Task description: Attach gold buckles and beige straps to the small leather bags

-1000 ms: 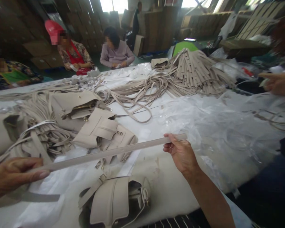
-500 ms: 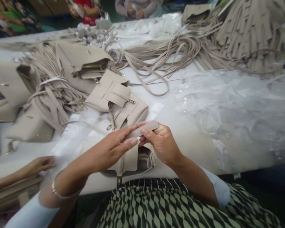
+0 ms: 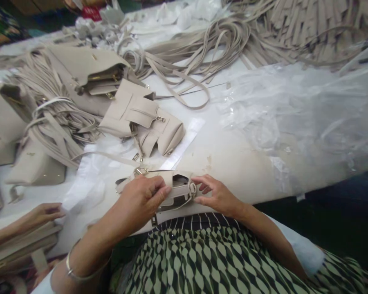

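A small beige handbag (image 3: 179, 192) lies at the table's near edge, right in front of me. My left hand (image 3: 142, 202) is closed over its front, fingers gripping a beige strap against the bag. At the bag's right end, my right hand (image 3: 216, 196) has its fingers loosely curled by the metal ring, touching it. A second beige bag (image 3: 144, 120) lies just beyond, flap and clasp up.
More beige bags (image 3: 79, 73) and tangled straps (image 3: 55, 118) fill the left of the table. A big heap of straps (image 3: 294, 28) lies at the far right, crumpled clear plastic (image 3: 297, 118) below it. Another person's hand (image 3: 41, 214) rests at the lower left.
A second ago I held a long strap stretched between both hands. The hands came together, then dropped onto the bag at the table edge. The view has tilted down.
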{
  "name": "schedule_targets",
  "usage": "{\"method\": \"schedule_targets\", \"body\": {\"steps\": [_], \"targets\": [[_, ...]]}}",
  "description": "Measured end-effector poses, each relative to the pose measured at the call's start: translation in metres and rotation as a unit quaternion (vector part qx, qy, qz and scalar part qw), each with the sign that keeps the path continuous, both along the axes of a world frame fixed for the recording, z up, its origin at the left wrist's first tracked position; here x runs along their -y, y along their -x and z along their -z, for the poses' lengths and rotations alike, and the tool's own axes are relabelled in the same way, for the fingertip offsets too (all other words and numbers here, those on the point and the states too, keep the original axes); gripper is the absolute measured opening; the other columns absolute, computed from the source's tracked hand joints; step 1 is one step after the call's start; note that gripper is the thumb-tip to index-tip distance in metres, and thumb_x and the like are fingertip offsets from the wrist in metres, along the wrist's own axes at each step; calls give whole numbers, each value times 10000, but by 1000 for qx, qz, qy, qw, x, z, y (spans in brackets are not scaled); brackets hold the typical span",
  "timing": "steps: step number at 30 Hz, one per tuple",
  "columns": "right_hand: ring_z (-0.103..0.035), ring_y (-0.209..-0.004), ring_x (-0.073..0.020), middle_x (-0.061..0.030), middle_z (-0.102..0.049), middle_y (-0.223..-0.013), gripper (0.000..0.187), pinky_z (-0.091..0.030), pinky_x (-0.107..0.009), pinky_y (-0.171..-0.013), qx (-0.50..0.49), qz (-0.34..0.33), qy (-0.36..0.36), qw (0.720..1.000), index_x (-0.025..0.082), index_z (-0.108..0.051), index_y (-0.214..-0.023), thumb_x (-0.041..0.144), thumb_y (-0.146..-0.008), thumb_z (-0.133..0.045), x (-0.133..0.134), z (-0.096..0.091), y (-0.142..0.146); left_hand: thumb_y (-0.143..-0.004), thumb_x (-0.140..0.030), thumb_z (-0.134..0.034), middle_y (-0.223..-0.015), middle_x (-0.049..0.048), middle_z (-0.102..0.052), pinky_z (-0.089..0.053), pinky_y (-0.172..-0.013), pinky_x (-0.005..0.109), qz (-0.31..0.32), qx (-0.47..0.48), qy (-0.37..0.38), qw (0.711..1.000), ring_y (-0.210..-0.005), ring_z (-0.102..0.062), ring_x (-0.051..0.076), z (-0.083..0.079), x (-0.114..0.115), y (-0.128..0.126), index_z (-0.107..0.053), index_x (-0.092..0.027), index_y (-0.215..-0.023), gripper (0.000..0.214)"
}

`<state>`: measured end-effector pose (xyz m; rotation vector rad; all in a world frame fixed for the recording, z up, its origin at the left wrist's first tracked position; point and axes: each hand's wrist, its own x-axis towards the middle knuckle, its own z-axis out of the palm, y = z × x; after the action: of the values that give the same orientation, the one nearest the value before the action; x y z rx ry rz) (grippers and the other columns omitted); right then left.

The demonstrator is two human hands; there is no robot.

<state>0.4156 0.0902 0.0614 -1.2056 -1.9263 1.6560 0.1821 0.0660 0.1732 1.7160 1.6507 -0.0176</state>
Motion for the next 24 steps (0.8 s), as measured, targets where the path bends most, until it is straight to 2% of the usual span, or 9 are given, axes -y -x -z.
{"method": "schedule_targets", "body": {"steps": [6,9,15,24], "targets": [[-541,-977,-211,-78,-588,-1031,381,-462,-376,-881,-57,11,-136,989,183,-622,-1118,221,-747,-699,3,9,10,-858,-349,-408,-537,-9,-499,-252,-558,264,-10,-88,2,996,-570,-445,145,11,-4,-25,-469,-188,-606,305],[-560,-932,-203,-74,-597,-983,329,-465,-365,-874,-85,4,-172,982,182,-631,-1087,265,-773,-687,0,14,11,-853,-350,-408,-550,-6,-508,-242,-548,258,-20,-114,-6,993,-568,-454,141,13,-6,-32,-475,-186,-603,306],[-567,-729,-150,-56,-595,-886,268,-495,-295,-727,-120,21,-154,981,161,-649,-1016,278,-778,-683,5,20,10,-826,-361,-430,-551,-3,-513,-247,-546,247,-28,-141,-22,989,-565,-463,139,21,-9,-39,-507,-185,-591,304],[-565,-707,-145,-41,-589,-840,280,-490,-292,-712,-135,5,-147,980,158,-646,-1029,285,-781,-674,1,25,10,-818,-379,-442,-533,3,-528,-232,-536,250,0,-157,4,988,-547,-468,143,24,-13,-45,-537,-186,-608,301]]}}
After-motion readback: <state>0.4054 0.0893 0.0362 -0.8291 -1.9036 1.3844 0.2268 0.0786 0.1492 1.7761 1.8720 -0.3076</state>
